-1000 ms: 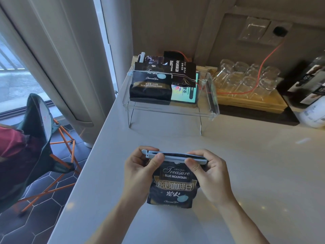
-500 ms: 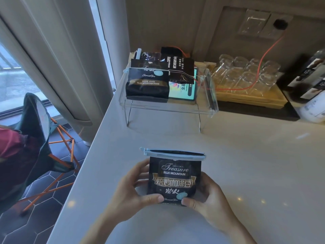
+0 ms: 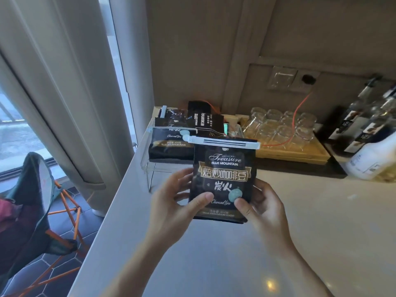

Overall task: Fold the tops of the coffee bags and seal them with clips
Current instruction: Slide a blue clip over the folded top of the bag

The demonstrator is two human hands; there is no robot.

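Both hands, left hand (image 3: 171,202) and right hand (image 3: 264,205), hold the black foil coffee bag (image 3: 224,179) upright above the pale desk (image 3: 321,221), fingers curled behind, thumbs pinching its front; a white plastic clip (image 3: 221,142) clamps its folded top.

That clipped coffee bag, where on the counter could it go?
Bare counter lies below the coffee bag and between both forearms, and right of the right hand. The back is crowded: the clear rack, the tray of glasses, bottles.
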